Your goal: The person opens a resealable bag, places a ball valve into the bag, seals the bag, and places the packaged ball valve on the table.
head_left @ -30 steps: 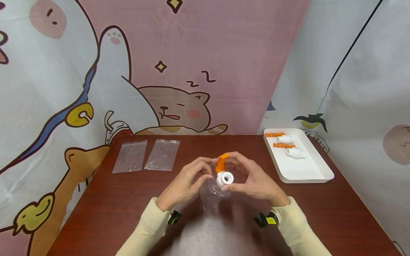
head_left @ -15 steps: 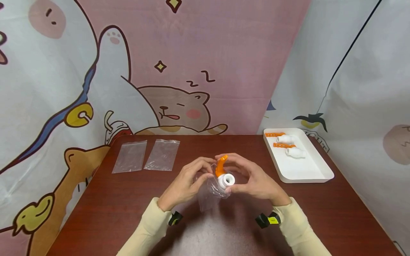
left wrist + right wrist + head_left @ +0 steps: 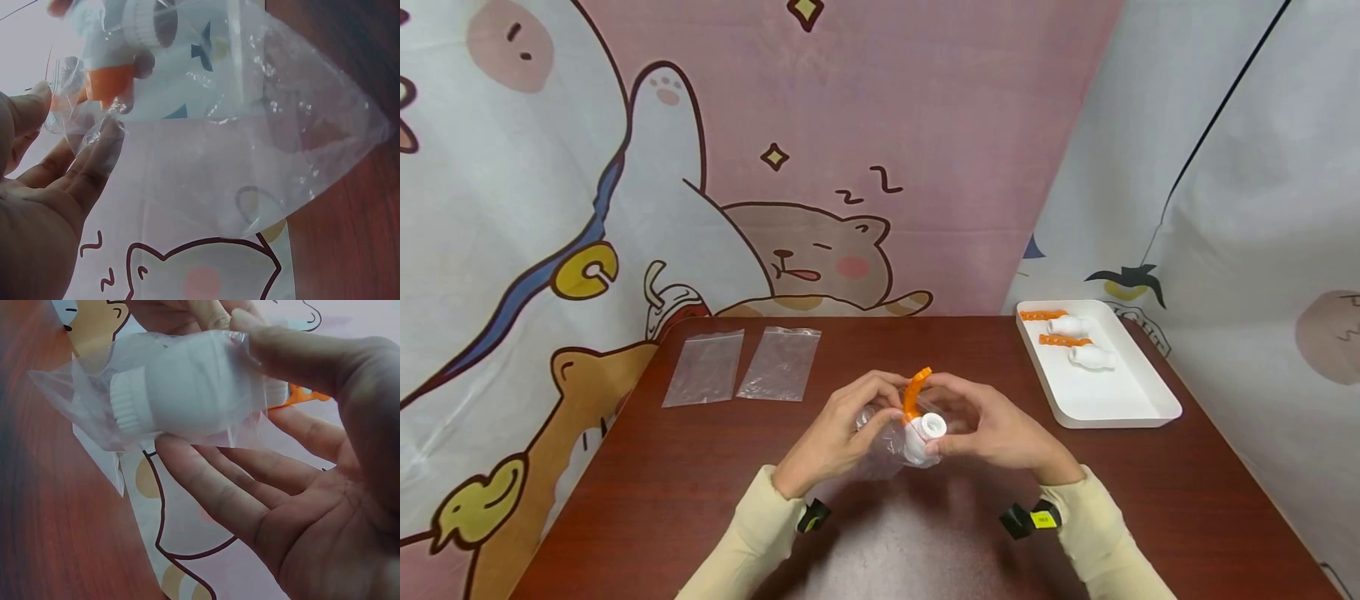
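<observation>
A white plastic ball valve with an orange handle sits partly inside a clear plastic bag, held above the table's middle. My left hand pinches the bag's edge beside the handle. With thumb and fingers, my right hand grips the valve from the right. Through the film in the right wrist view, the white valve body and its ribbed end are visible. The left wrist view shows the bag hanging loose past the valve. The right hand's far fingers are partly hidden in the head view.
Two flat clear bags lie side by side at the back left of the brown table. At the right stands a white tray holding two white valve bodies and two orange handles. A printed curtain hangs behind.
The valve has moved down and deeper into the bag, with its open end lower. The bag has gathered further up around it. Both hands have shifted only slightly.
</observation>
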`<action>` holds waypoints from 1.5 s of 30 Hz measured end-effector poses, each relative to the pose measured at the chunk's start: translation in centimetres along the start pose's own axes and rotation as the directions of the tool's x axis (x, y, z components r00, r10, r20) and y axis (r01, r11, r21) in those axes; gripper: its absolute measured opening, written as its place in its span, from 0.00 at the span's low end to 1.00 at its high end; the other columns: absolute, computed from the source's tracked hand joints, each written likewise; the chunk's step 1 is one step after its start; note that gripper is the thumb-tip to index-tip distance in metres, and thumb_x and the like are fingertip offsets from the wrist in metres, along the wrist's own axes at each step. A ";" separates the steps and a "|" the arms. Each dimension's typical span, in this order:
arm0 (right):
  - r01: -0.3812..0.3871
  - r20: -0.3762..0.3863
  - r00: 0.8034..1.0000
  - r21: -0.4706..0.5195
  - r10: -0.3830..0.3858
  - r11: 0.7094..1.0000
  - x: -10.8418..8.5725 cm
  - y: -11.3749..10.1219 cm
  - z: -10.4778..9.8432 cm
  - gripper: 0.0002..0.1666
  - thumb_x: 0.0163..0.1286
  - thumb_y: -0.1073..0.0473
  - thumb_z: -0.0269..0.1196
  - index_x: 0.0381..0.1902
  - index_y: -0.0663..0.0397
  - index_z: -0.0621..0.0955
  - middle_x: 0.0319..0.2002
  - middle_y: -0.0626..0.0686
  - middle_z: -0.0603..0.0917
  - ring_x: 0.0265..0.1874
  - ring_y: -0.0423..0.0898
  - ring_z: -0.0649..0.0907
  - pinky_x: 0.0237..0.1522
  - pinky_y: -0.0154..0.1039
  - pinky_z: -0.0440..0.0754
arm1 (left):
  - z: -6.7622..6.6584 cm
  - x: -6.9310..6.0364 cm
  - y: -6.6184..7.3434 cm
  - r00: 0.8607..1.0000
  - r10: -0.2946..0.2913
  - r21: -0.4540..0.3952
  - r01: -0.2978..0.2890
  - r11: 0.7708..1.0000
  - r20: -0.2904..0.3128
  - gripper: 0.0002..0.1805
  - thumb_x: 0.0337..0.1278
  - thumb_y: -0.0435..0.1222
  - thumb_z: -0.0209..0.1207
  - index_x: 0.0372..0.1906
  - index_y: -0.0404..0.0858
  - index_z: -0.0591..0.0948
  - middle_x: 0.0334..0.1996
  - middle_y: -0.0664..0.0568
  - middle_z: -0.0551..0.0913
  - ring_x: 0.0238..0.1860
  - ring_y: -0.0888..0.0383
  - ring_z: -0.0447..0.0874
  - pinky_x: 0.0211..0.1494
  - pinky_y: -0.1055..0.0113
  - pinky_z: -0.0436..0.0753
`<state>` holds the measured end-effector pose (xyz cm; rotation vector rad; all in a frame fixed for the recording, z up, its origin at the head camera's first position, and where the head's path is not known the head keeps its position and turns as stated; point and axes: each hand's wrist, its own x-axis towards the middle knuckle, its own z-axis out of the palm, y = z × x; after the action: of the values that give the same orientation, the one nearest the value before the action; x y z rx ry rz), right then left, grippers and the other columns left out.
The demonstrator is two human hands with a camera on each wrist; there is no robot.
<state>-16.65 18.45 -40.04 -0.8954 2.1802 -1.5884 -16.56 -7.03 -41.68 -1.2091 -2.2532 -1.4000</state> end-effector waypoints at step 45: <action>0.029 -0.327 0.924 -0.452 -0.196 0.891 0.2 0.3 0.6 0.06 0.66 0.55 0.73 0.36 0.36 0.86 0.31 0.37 0.85 0.30 0.38 0.84 0.33 0.35 0.84 | 1.0 0.4 -0.3 0.966 -0.046 -0.004 0.047 0.999 -0.253 0.03 0.69 0.33 0.62 0.39 0.42 0.79 0.44 0.50 0.82 0.31 0.62 0.79 0.29 0.70 0.81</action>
<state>-16.55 17.93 -40.48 -0.9189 2.8834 -1.4220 -16.83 -6.03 -42.15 -0.9223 -2.1180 -1.4756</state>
